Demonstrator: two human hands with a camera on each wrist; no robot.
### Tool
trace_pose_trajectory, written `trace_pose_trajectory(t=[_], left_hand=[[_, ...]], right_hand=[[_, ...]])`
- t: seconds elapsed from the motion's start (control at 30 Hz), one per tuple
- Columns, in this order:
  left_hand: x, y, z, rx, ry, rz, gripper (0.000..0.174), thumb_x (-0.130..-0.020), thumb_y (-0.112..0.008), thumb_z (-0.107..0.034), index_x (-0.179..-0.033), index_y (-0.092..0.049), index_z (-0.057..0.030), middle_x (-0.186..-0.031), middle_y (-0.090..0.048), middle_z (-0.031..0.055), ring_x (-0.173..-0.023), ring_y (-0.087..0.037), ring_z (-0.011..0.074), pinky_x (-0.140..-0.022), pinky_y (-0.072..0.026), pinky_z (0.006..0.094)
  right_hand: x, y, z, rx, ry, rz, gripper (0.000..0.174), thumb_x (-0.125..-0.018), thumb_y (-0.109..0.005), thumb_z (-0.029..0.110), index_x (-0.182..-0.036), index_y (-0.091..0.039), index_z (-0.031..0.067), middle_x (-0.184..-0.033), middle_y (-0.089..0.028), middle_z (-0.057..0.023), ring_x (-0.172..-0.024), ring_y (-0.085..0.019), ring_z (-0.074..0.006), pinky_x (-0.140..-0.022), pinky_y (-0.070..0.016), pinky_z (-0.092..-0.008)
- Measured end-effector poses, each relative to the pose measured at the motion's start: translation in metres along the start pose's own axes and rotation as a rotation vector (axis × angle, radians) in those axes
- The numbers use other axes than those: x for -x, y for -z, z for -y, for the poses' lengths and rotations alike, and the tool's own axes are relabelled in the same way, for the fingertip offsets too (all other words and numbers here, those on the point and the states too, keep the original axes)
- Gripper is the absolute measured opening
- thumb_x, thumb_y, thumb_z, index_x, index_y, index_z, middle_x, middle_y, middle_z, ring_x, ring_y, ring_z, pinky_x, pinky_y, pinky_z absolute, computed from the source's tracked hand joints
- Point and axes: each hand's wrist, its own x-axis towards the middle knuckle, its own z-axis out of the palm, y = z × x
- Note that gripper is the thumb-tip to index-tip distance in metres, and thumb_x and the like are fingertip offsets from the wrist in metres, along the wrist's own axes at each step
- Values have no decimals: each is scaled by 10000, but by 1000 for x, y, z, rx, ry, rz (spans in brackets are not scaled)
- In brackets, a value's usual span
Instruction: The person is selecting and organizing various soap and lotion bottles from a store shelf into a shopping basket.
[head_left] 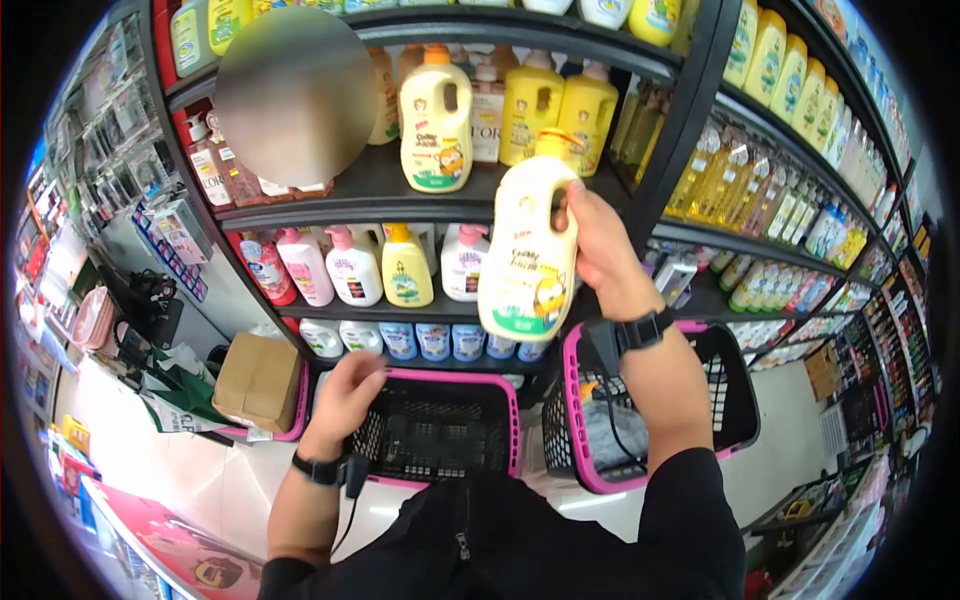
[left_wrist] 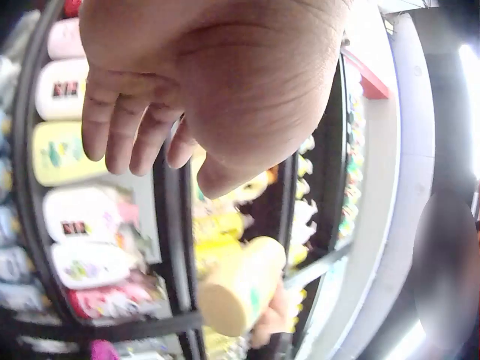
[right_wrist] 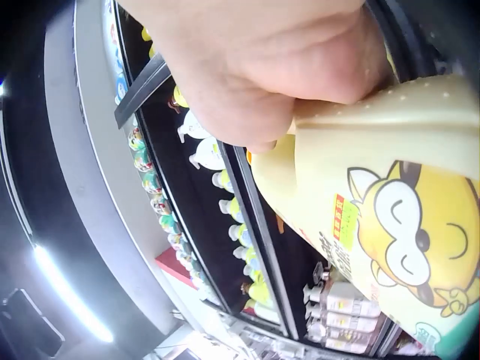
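Observation:
My right hand [head_left: 601,240] grips the handle of a pale yellow jug-shaped bottle [head_left: 528,255] with an orange-yellow cap, held up before the shelves. A cartoon animal and a green band mark the bottle's front, seen close in the right wrist view, where the hand [right_wrist: 262,67] overlaps the handle. A matching bottle [head_left: 436,125] with an orange cap stands upright on the shelf, to the left of the held one. My left hand [head_left: 348,395] hangs beside the left rim of a black basket [head_left: 440,377] with a pink edge. Its fingers [left_wrist: 127,124] hang loose, holding nothing.
Several pump bottles [head_left: 353,265] line the shelf below, with blue packs [head_left: 434,341] underneath. A second pink-edged basket [head_left: 572,400] with grey contents stands at the right. At the left sits a cardboard box [head_left: 258,380]. Yellow jugs [head_left: 530,108] stand behind the held bottle's cap.

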Motion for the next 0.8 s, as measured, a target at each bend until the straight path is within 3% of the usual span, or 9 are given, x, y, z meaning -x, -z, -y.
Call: trace_pose_trajectory(t=[0.03,0.1,0.17,0.2,0.27,0.47,0.6,0.63,0.8], left_hand=[[-12,-24,-27,108,19,23,426,-943,-671,-85,-1329,-513,4,-1230,-634,91,-1145,-601,176,-975,-492,323],[-37,-62,-71,93,-155,170,593,-928,-671,-70,-1452,-398,-22,-1385,-534,158,-1312,-506,242,-1073,-436,395],[-52,-99,-92,278,-186,315,758,-902,-698,-87,-1525,-267,-51,-1448,-466,175,-1346,-472,285,-1105,-409,426],[-55,-117,-107,345,-185,396,807,-882,-720,-92,-1530,-241,-39,-1441,-462,167,-1331,-483,265,-1095,-420,421],[-50,-147,-127,469,-106,432,823,-861,-734,-86,-1517,-243,-8,-1395,-491,148,-1292,-504,235,-1075,-436,405],[-48,-205,-119,351,-95,534,800,-843,-756,-98,-1476,-277,9,-1321,-530,118,-1237,-527,199,-1056,-445,388],[-43,-247,-120,336,-144,578,830,-818,-778,-86,-1476,-280,1,-1321,-526,125,-1252,-518,209,-1072,-430,400],[-43,-256,-112,254,-210,587,885,-783,-816,-98,-1482,-281,3,-1337,-520,145,-1266,-514,234,-1081,-420,402],[-41,-298,-91,11,-236,615,952,-719,-874,-160,-1474,-324,23,-1358,-524,216,-1274,-545,316,-1072,-436,402]], right_hand=[[22,-2,-8,-6,-2,16,340,-1064,-518,356,-989,-593,34,-757,-574,-19,-667,-564,-126,-629,-530,-298],[55,7,-30,-31,-18,87,346,-1065,-514,366,-981,-597,40,-788,-586,-14,-695,-567,-106,-632,-509,-270],[96,5,-37,-86,-35,82,342,-1065,-515,363,-993,-601,40,-801,-586,-8,-705,-560,-98,-638,-495,-261],[113,7,-39,-114,-36,77,340,-1065,-515,361,-999,-603,40,-808,-586,-6,-709,-557,-94,-642,-488,-256],[140,21,-45,-141,-27,102,335,-1063,-522,354,-1037,-606,31,-822,-581,6,-748,-548,-83,-687,-471,-244],[188,63,-28,-41,-32,17,318,-1063,-531,303,-1167,-585,7,-893,-574,13,-832,-529,-73,-754,-462,-252],[206,102,4,52,-66,75,392,-995,-656,291,-1244,-565,2,-1085,-637,-50,-1028,-588,-112,-895,-496,-292],[209,121,7,27,-148,157,507,-907,-763,267,-1283,-555,-3,-1189,-641,-80,-1122,-591,-151,-969,-486,-321],[209,175,29,434,-228,384,680,-768,-859,249,-1312,-549,-15,-1222,-652,-91,-1125,-607,-176,-989,-478,-333]])
